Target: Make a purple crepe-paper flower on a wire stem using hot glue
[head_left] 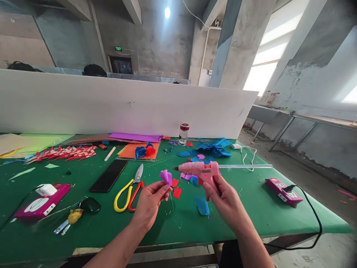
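Note:
Between the thumb and fingers of my left hand (152,201) is a small purple paper flower (166,176), held upright over the table. My right hand (224,195) is wrapped round the handle of a pink hot glue gun (196,169). Its dark nozzle points left, close to the flower but apart from it. A long clear glue stick (245,166) juts out of the gun's back end. Red paper petals (177,192) lie just beyond my left hand, and a blue paper petal (202,206) lies between the hands.
Scissors (136,182), a black phone (109,175), keys (74,217) and a magenta power strip (46,201) lie left. Orange paper (139,150) bears blue and red flowers. A glass jar (183,134) stands before the white partition (125,104). Another power strip (283,190) sits right, its cable hanging off the edge.

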`<state>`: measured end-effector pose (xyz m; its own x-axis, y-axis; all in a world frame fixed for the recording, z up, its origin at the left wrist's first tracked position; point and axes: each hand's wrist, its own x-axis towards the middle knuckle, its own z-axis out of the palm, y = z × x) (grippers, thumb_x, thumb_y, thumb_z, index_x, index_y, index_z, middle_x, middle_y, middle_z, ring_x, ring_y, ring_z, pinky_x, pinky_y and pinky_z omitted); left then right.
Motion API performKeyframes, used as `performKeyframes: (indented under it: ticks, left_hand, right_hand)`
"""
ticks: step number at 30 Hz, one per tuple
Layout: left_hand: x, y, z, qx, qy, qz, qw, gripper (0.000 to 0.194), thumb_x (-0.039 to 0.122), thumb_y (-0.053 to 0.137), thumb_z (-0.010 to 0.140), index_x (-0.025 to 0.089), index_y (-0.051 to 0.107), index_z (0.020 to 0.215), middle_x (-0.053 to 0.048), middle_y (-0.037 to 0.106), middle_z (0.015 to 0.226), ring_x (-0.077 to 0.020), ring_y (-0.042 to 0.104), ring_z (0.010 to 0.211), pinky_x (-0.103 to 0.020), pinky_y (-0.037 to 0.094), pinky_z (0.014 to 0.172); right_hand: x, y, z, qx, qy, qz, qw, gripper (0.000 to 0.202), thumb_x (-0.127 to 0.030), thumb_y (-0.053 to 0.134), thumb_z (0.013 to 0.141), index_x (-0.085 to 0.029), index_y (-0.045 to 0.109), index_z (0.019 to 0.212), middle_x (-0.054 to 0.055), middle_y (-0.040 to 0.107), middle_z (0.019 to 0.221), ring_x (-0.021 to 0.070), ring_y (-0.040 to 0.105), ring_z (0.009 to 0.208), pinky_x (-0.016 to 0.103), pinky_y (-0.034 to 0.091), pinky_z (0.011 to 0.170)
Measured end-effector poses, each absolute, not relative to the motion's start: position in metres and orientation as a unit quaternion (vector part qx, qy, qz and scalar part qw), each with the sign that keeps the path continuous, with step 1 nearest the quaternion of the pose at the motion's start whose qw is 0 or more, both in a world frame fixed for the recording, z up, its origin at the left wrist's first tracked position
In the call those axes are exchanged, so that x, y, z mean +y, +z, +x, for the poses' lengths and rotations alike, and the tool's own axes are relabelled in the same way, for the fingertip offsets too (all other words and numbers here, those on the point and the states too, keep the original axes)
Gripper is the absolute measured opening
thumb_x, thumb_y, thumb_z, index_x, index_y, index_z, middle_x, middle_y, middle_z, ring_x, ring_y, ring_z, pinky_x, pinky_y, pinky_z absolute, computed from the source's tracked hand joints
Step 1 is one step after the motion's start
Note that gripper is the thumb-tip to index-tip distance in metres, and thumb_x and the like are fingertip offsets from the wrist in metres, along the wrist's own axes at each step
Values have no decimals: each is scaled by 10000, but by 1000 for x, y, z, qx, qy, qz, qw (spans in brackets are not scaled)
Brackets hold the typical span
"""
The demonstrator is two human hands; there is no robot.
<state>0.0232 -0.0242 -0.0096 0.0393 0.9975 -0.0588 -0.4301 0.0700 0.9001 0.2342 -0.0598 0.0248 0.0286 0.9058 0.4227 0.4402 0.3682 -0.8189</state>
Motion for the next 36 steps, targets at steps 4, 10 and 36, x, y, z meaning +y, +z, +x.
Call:
performKeyframes:
  ticks: [4, 10, 36]
  left_hand:
    - [-25, -5, 23, 411, 602, 359, 584, 302, 322, 851, 561, 144, 774, 793, -60, 710, 693, -116, 556, 604, -242, 451, 591]
    - [-23, -8, 21, 421, 611, 361, 566, 295, 326, 837, 584, 140, 773, 804, -58, 705, 698, -116, 552, 588, -258, 465, 603]
    - [-24, -7, 23, 413, 599, 371, 577, 267, 330, 821, 617, 138, 761, 792, -51, 698, 702, -102, 548, 602, -238, 463, 606]
  right_hand:
    - [-66, 11, 232, -683, 167, -516, 490, 333, -360, 510, 903, -192, 549, 1188, 24, 664, 812, 155, 568, 629, 226, 450, 559]
    - [-77, 14, 224, -700, 149, -501, 486, 211, -330, 519, 897, -204, 603, 1044, -3, 648, 712, 139, 531, 546, 210, 424, 499]
    - [-79, 7, 214, -737, 112, -482, 460, 162, -215, 471, 924, -245, 537, 1068, 28, 701, 894, 179, 656, 723, 237, 492, 648]
